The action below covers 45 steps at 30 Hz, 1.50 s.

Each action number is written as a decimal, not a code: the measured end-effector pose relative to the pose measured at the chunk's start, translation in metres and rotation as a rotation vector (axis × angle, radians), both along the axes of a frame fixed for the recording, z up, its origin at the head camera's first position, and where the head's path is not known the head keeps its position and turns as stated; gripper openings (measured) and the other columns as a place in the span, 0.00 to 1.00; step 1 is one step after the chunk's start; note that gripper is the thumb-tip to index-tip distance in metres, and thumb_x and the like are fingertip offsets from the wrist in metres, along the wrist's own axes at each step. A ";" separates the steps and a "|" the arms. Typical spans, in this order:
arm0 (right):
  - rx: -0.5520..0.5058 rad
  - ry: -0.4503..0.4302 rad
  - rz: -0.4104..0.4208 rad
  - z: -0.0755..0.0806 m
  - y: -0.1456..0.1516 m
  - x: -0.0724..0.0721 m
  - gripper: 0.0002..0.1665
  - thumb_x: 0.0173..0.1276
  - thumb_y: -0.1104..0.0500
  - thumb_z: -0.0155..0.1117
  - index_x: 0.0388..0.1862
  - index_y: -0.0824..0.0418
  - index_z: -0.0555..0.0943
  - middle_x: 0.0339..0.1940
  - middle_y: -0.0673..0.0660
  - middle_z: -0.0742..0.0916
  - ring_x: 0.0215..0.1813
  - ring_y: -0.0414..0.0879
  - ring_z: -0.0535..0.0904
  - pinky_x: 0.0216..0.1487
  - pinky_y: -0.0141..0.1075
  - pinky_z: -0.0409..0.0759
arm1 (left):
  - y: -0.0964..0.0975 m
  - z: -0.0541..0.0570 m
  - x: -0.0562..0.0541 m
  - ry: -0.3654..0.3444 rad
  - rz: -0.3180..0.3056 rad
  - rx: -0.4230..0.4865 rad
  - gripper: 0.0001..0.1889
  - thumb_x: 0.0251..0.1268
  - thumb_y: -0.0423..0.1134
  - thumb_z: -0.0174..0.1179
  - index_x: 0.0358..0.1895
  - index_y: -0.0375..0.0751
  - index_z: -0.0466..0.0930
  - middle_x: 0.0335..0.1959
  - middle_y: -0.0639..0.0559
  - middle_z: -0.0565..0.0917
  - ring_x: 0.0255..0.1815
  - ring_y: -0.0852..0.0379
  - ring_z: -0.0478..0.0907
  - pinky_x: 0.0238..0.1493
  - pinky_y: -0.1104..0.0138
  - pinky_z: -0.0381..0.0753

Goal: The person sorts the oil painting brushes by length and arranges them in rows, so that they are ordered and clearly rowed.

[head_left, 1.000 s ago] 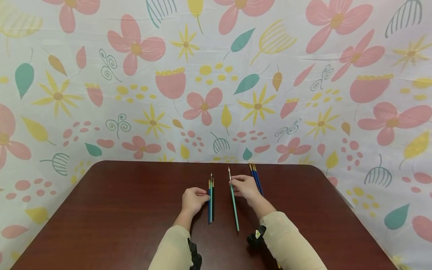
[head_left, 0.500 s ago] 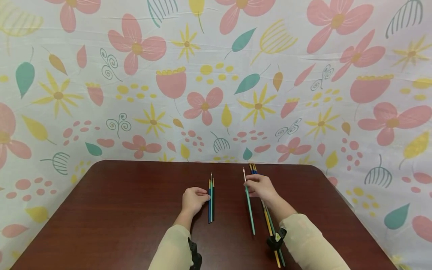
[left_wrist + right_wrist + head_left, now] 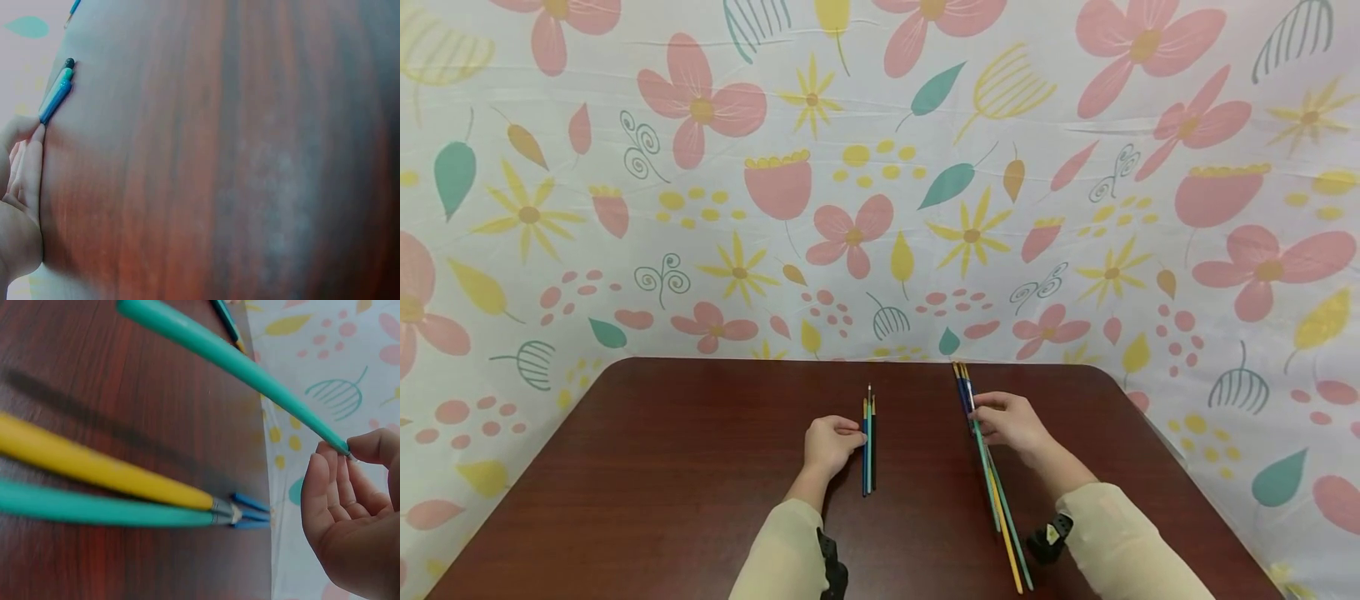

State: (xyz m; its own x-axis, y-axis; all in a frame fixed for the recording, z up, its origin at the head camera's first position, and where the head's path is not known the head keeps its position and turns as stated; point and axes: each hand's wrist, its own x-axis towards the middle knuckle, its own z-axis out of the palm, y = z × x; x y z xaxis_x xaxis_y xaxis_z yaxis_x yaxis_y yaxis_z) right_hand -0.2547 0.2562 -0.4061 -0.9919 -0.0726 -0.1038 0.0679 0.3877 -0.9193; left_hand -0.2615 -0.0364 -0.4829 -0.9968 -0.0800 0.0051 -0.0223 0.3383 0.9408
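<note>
My right hand [image 3: 1011, 427] pinches a teal paintbrush [image 3: 250, 374] by its metal collar. In the right wrist view the handle slants above the table, over a yellow paintbrush [image 3: 106, 459] and a second teal paintbrush [image 3: 106, 503] lying side by side. Beyond their collars lie several blue paintbrushes [image 3: 959, 387], near the table's back edge. On the left, a blue, a light teal and a dark brush lie close in a row. The thumb and fingertip of my left hand [image 3: 829, 447] pinch this blue paintbrush [image 3: 56, 103]; its brush end is out of the left wrist view.
A dark reddish-brown wooden table [image 3: 700, 475] bears all the brushes. Right behind its back edge hangs a white cloth [image 3: 880, 179] printed with flowers and leaves. A black band with a camera sits at each cuff.
My right hand has carried the teal paintbrush rightward, from mid-table to over the right-hand group. The yellow and second teal brushes have come out from under the right arm. My left hand stays put.
</note>
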 end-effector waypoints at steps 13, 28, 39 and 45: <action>0.059 -0.042 -0.033 -0.010 0.025 0.012 0.27 0.69 0.60 0.51 0.64 0.73 0.67 0.47 0.67 0.84 0.32 0.43 0.81 0.37 0.42 0.84 | 0.001 -0.002 0.000 -0.007 0.010 0.004 0.08 0.52 0.36 0.69 0.36 0.37 0.85 0.32 0.46 0.86 0.28 0.57 0.83 0.29 0.65 0.82; 0.095 -0.113 0.023 -0.034 0.051 0.024 0.29 0.67 0.57 0.58 0.61 0.75 0.69 0.42 0.61 0.85 0.33 0.44 0.82 0.37 0.42 0.84 | 0.001 -0.002 0.001 -0.015 0.000 0.010 0.09 0.53 0.36 0.69 0.36 0.37 0.84 0.32 0.46 0.86 0.28 0.57 0.82 0.30 0.64 0.81; 0.100 -0.130 0.020 -0.042 0.053 0.028 0.27 0.67 0.57 0.60 0.58 0.75 0.72 0.42 0.61 0.86 0.34 0.46 0.82 0.35 0.42 0.84 | 0.001 -0.001 0.001 -0.009 0.013 0.004 0.09 0.52 0.36 0.69 0.36 0.37 0.84 0.32 0.46 0.86 0.28 0.57 0.82 0.29 0.65 0.81; 0.119 -0.114 0.013 -0.043 0.051 0.029 0.25 0.65 0.59 0.61 0.55 0.76 0.74 0.39 0.60 0.86 0.34 0.47 0.83 0.34 0.42 0.84 | 0.001 0.000 0.001 -0.010 0.020 0.003 0.09 0.52 0.36 0.69 0.36 0.37 0.85 0.32 0.46 0.86 0.27 0.58 0.82 0.30 0.65 0.81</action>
